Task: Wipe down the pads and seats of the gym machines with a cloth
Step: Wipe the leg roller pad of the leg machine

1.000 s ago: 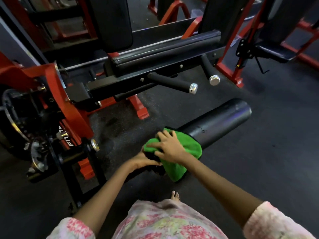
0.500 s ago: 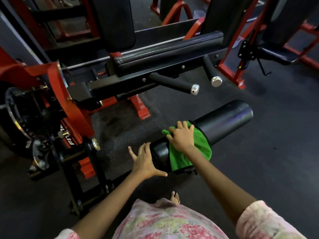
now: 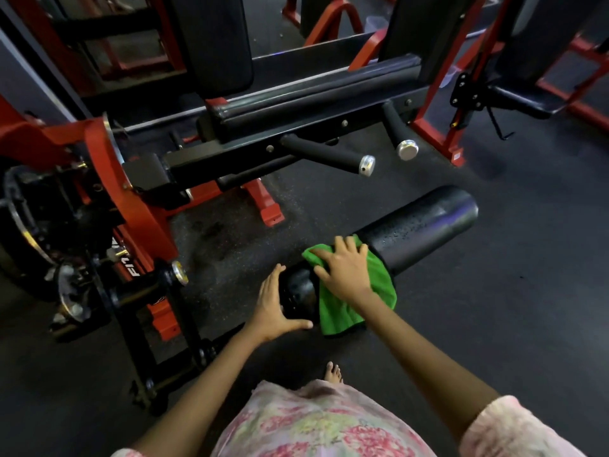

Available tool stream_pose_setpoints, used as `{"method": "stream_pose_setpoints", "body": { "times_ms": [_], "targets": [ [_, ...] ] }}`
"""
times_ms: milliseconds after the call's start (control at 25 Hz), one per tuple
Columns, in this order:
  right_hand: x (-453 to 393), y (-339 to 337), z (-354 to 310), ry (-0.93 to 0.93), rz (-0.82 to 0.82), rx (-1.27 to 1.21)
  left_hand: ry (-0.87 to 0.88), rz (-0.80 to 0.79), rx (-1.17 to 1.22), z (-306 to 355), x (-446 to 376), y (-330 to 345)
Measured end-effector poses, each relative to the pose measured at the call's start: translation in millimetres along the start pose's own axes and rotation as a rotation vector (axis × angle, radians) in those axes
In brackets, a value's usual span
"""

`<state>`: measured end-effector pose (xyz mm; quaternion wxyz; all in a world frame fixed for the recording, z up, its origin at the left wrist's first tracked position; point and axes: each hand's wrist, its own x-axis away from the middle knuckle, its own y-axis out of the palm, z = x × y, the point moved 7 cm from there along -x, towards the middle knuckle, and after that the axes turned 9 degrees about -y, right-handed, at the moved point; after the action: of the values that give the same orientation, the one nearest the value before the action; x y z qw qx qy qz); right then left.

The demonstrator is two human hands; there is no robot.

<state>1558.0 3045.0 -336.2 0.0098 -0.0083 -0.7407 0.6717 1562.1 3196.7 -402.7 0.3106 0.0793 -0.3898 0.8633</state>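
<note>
A black cylindrical roller pad (image 3: 418, 232) of the leg machine lies low over the floor, running from the centre up to the right. A green cloth (image 3: 346, 308) is draped over its near part. My right hand (image 3: 344, 270) lies flat on the cloth with fingers spread, pressing it onto the pad. My left hand (image 3: 275, 308) cups the pad's near end, fingers straight along its far side and thumb under it.
The red and black machine frame (image 3: 131, 206) with a weight plate stands to the left. Behind are the black seat pad (image 3: 309, 100), two chrome-capped handles (image 3: 365, 164) and more red frames. Dark rubber floor spreads to the right. My bare foot (image 3: 333, 372) is below the pad.
My right hand has slid the cloth along the pad toward the right, baring the near end. My left hand came off the cloth and now cups that bare end.
</note>
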Motion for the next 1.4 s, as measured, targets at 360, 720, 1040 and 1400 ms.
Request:
{"method": "stream_pose_setpoints", "body": {
  "times_ms": [360,720,1040,1400],
  "targets": [
    [54.2,12.7,-1.5,-0.599,0.161,0.128,-0.202,-0.345,0.247,-17.0,-11.7,-6.8],
    [25.2,12.1,-23.6,-0.44,0.039,0.022,-0.331,-0.511,-0.085,-16.7,-55.2,-6.3],
    [-6.9,-5.7,28.5,0.08,-0.054,0.094,-0.384,-0.499,-0.079,5.1,-29.1,-12.1],
    [0.5,1.3,65.2,-0.005,0.01,0.043,-0.236,-0.066,-0.485,24.1,-6.1,-3.2]
  ]
}}
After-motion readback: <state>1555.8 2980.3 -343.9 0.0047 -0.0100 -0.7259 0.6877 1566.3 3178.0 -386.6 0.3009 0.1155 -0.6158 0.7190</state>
